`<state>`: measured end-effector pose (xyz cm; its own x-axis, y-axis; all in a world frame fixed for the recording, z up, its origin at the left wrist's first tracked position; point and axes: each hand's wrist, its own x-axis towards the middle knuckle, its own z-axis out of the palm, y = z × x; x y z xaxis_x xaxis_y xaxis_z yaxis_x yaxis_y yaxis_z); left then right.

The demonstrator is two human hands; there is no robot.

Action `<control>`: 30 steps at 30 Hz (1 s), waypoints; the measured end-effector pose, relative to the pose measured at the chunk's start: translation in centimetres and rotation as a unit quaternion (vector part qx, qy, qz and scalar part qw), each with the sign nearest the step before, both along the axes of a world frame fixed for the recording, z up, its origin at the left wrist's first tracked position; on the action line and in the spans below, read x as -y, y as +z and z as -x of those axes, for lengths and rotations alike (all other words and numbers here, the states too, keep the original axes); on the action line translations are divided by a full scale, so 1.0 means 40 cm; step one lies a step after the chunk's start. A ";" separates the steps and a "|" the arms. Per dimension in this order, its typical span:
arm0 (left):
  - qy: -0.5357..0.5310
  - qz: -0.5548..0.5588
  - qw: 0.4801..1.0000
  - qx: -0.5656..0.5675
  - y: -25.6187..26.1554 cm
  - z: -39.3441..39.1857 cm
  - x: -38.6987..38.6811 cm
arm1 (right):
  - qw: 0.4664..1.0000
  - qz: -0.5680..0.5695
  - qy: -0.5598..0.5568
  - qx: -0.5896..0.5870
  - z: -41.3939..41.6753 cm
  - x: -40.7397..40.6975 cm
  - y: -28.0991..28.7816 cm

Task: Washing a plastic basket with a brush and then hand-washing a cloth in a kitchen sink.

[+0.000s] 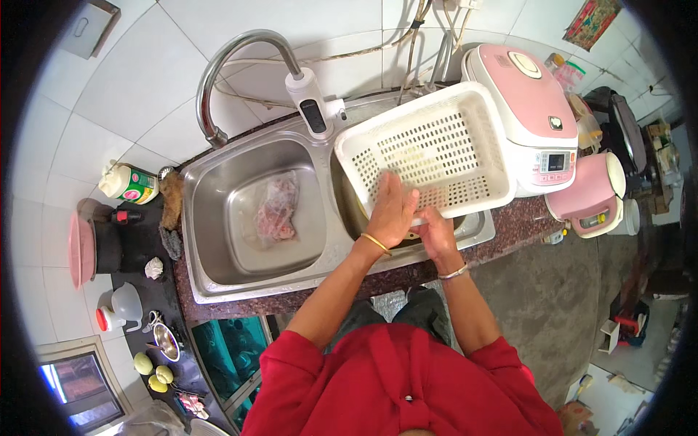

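Note:
A white perforated plastic basket (493,163) lies tilted over the right basin of a steel double sink (191,272). My left hand (391,212), with a yellow bangle at its wrist, reaches over the basket's near edge with its fingers extended inside. At the near rim, my right hand (436,231) has its fingers curled under or against the edge; whether it grips the basket is partly hidden. In the left basin lies a clear plastic bag of reddish, meat-like food (277,210). Most of the right basin is hidden under the basket.
A curved chrome faucet (204,87) with a white heater body (309,101) rises behind the sink. A pink and white rice cooker (526,103) and a pink kettle (583,191) stand at the right. Along the left are a detergent bottle (131,184), a pink basin (80,248) and several green fruits.

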<state>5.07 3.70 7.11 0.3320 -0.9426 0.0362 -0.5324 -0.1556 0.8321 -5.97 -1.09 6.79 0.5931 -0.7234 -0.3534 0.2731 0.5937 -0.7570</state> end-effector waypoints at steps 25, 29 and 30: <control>-0.023 -0.007 0.951 0.307 -0.017 -0.086 0.047 | 0.991 0.074 0.015 -0.114 0.006 -0.017 0.004; -0.013 0.034 0.951 0.308 0.016 -0.092 0.068 | 0.982 0.081 0.074 -0.154 0.025 0.005 -0.024; 0.002 0.055 0.946 0.318 0.016 -0.109 0.084 | 0.972 0.110 0.091 -0.188 0.022 0.003 -0.021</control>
